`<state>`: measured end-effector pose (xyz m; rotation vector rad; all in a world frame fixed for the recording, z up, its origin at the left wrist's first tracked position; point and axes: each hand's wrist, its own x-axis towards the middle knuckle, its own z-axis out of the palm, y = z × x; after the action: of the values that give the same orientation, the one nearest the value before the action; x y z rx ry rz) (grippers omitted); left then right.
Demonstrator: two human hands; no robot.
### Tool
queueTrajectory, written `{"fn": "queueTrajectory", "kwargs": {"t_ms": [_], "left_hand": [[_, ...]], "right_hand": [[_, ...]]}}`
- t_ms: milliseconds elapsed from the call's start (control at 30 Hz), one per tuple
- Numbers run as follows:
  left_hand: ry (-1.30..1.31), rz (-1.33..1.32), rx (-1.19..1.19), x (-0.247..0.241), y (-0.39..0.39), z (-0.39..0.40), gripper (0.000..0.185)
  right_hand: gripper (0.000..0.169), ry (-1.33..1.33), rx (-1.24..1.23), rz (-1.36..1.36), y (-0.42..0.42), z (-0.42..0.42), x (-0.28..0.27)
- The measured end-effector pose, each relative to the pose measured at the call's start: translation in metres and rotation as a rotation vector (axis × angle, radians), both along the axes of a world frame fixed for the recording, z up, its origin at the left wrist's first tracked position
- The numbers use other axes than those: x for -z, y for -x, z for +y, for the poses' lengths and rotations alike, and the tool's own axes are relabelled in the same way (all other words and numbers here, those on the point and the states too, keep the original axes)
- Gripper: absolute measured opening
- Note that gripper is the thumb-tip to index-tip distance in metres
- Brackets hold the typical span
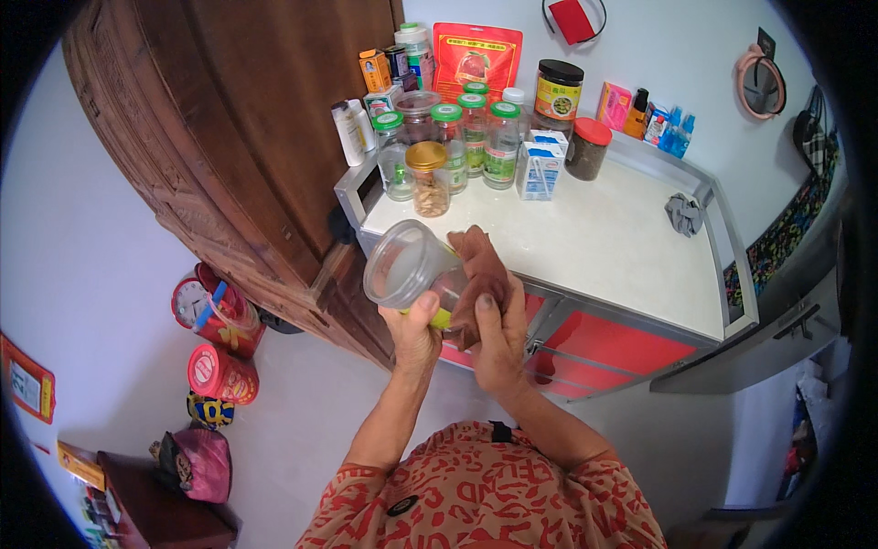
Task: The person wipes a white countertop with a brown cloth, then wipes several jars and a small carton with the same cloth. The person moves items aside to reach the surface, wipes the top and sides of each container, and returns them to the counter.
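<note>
In front of the cabinet, my left hand (415, 329) grips a clear plastic jar (405, 271) that is tilted, its open mouth facing up and left. My right hand (497, 329) holds a brown cloth (480, 274) against the jar's base end, which the cloth partly hides. Beyond the jar, on the white cabinet top (603, 240), stand a gold-lidded jar with pale pieces inside (431, 185), several green-lidded glass jars (502, 151), small white-and-blue cartons (540, 171) and a red-lidded jar (587, 154).
A metal rail (737, 274) edges the cabinet top, where a grey cloth item (684, 214) lies at right. A carved wooden wardrobe (226, 137) adjoins at left. Red buckets (223, 374) and a pink bag (206, 465) stand on the floor at left.
</note>
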<state>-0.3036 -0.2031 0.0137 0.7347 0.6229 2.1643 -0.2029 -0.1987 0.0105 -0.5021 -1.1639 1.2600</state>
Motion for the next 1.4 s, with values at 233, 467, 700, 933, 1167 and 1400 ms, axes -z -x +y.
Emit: {"fn": "queueTrajectory", "kwargs": {"t_ms": [233, 467, 700, 933, 1167, 1400], "left_hand": [[-0.004, -0.073, 0.041, 0.012, -0.015, 0.013, 0.077], [-0.001, -0.112, 0.077, 0.011, -0.034, 0.009, 0.086], [0.07, -0.006, -0.043, 0.029, -0.034, 0.015, 0.081], [0.19, 0.082, -0.151, 0.011, -0.039, 0.019, 0.076], [0.154, 0.349, -0.342, 0.023, -0.022, 0.037, 0.08], [0.23, 0.726, -0.157, 0.006, -0.041, 0.016, 0.066]], "right_hand": [[0.045, 0.082, -0.053, 0.198, 0.005, 0.018, -0.008], [0.037, 0.082, 0.004, 0.026, -0.006, 0.034, 0.02], [0.038, 0.521, -0.349, 0.524, -0.003, 0.03, 0.001], [0.036, 0.539, -0.319, 0.351, -0.014, 0.016, 0.023], [0.03, 0.38, 0.047, -0.046, -0.054, -0.011, 0.031], [0.037, -0.661, 0.511, -0.771, -0.08, -0.01, -0.036]]}}
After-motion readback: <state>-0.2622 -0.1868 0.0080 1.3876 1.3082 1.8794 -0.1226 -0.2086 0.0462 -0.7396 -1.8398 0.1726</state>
